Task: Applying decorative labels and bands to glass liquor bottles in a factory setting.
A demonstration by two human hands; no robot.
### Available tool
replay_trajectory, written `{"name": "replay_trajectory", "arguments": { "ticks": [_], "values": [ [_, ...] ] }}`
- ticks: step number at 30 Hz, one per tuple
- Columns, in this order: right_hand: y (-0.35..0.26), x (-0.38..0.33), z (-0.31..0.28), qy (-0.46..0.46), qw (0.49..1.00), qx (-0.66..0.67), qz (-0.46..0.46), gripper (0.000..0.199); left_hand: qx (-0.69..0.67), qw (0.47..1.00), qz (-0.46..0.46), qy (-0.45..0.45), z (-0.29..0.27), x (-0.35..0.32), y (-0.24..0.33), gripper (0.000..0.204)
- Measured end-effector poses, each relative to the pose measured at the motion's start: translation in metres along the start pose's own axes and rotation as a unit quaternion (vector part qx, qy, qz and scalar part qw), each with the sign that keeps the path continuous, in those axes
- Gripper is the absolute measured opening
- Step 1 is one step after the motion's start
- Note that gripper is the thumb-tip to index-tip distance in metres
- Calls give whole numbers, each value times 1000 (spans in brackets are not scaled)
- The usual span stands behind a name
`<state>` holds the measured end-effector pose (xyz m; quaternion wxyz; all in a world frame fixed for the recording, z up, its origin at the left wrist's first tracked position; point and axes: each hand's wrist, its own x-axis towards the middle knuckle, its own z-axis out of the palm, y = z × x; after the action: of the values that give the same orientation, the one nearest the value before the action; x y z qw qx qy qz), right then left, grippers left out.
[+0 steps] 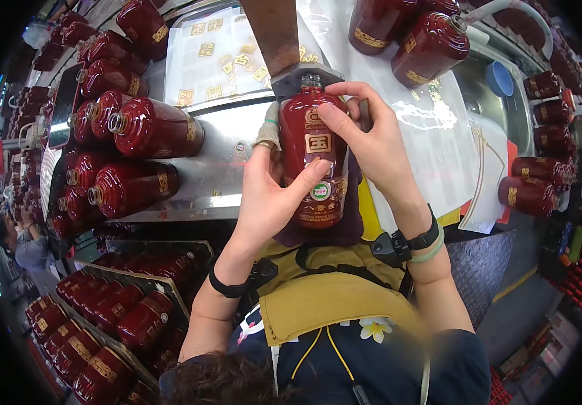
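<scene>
A dark red glass bottle (308, 165) with gold markings and a small round green-and-white sticker lies in front of me, its open neck pointing away. My left hand (274, 192) grips its left side, thumb across the front below a square gold emblem (318, 143). Cloth finger covers sit on that hand's fingers. From the right, my right hand (362, 125) holds the upper body, thumb pressed near the top gold mark and fingers curled round the shoulder. The bottle's base end rests on dark purple cloth (348, 223) by my lap. Its underside is hidden.
Several red bottles (156, 128) lie at the left of the metal table (220, 182), more (432, 50) stand at the back right. A white sheet (183, 64) carries loose gold emblems. A metal post (270, 34) rises beyond the bottle neck. A crate of bottles (203, 253) sits lower left; a blue bowl (499, 79) right.
</scene>
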<state>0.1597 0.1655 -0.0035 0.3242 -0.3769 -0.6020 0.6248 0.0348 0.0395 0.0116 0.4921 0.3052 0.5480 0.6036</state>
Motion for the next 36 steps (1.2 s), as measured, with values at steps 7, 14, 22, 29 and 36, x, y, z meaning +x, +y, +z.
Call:
{"name": "replay_trajectory", "arguments": {
  "ticks": [7, 14, 22, 29, 36],
  "values": [
    [-4, -10, -7, -2, 998, 53, 21, 38, -60, 998, 14, 27, -1, 4, 0, 70],
    [3, -33, -6, -21, 999, 35, 21, 56, -77, 996, -24, 23, -5, 11, -1, 71],
    [4, -33, -4, -16, 998, 48, 37, 60, -82, 996, -28, 30, -4, 10, -1, 71],
    [3, -33, -4, -21, 999, 30, 26, 59, -77, 996, -31, 30, -5, 11, 0, 72],
    [2, -32, -3, -13, 999, 8, 32, 60, -67, 997, -29, 29, -5, 12, 1, 72]
  ]
}}
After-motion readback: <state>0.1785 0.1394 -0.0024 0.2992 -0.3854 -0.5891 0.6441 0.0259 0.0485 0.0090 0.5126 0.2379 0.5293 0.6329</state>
